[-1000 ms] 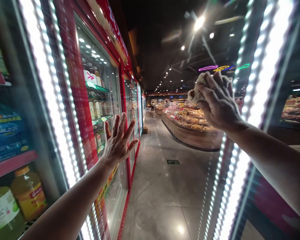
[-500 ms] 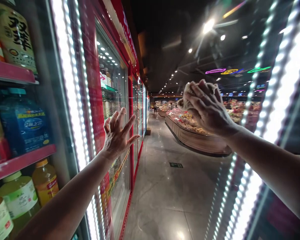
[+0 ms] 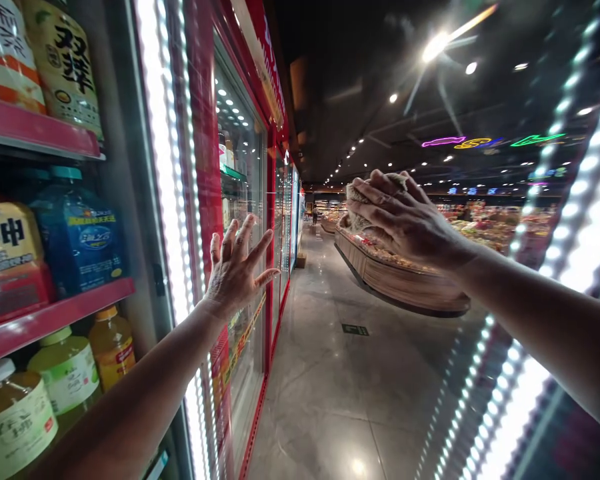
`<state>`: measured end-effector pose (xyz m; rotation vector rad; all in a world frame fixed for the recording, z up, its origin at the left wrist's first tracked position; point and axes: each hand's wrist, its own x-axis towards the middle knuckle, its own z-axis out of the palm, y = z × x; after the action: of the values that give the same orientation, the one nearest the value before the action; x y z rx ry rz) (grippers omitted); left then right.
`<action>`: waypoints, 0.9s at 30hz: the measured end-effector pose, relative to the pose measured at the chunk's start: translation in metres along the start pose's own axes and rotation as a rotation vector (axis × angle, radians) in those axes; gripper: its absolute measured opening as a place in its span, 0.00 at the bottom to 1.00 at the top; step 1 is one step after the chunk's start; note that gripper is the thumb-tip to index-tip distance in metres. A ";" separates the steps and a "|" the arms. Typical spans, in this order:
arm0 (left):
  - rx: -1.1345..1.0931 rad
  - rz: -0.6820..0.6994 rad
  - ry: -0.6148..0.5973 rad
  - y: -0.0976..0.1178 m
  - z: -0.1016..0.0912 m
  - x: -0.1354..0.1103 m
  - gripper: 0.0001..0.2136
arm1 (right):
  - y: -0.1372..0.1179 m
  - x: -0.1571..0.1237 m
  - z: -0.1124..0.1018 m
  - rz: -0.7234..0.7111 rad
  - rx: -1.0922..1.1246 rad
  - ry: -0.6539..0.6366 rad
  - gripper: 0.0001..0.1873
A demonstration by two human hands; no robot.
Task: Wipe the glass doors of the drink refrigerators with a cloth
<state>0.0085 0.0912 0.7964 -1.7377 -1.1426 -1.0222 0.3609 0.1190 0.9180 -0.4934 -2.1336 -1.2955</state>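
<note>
My right hand [image 3: 405, 217] is raised at the centre right, its fingers closed round a crumpled beige cloth [image 3: 357, 197] pressed against an open glass fridge door [image 3: 530, 373] with LED strips along its edge. My left hand [image 3: 235, 270] is held up with fingers spread, flat near the red frame [image 3: 205, 167] of the drinks fridge on the left. It holds nothing. Whether it touches the frame I cannot tell.
Fridge shelves [image 3: 55, 313] on the left carry bottles of juice and a blue bottle [image 3: 80, 233]. More glass-door fridges [image 3: 280, 220] run down the aisle. A wooden display island [image 3: 405, 280] of goods stands right of the shiny floor [image 3: 340, 373]. A person stands far down the aisle.
My right hand with the cloth has moved left and a little down across the glass door. The view has turned left, showing more of the shelves. My left hand stays spread.
</note>
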 end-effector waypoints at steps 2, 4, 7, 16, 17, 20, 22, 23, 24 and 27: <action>0.005 0.018 -0.022 -0.004 -0.004 -0.001 0.41 | 0.004 0.008 -0.002 0.033 -0.011 0.006 0.36; 0.013 0.027 -0.037 -0.008 -0.007 -0.002 0.41 | 0.007 0.020 -0.002 0.101 -0.031 0.040 0.35; 0.037 0.019 -0.041 -0.013 -0.009 -0.006 0.41 | -0.001 0.036 0.002 0.159 -0.051 0.064 0.34; 0.100 0.026 -0.087 -0.019 -0.012 -0.016 0.47 | -0.033 0.056 0.012 0.025 -0.030 0.016 0.30; 0.104 0.032 -0.082 -0.020 -0.012 -0.017 0.48 | -0.033 0.061 0.013 0.067 -0.046 0.034 0.29; 0.107 0.032 -0.052 -0.024 -0.009 -0.020 0.50 | -0.046 0.074 0.021 0.109 -0.063 0.065 0.29; 0.092 0.013 -0.028 -0.028 -0.007 -0.023 0.52 | -0.061 0.078 0.030 0.043 -0.045 0.053 0.29; 0.081 0.002 -0.019 -0.031 -0.006 -0.026 0.53 | -0.068 0.080 0.034 -0.002 -0.032 0.044 0.29; 0.068 -0.009 -0.014 -0.033 -0.006 -0.028 0.53 | -0.074 0.083 0.037 -0.041 -0.018 0.035 0.29; 0.034 -0.037 -0.025 -0.040 -0.009 -0.033 0.55 | -0.079 0.098 0.039 -0.063 0.010 0.028 0.27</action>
<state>-0.0395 0.0843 0.7769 -1.7124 -1.2050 -1.0005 0.2291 0.1182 0.9147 -0.4049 -2.1473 -1.3180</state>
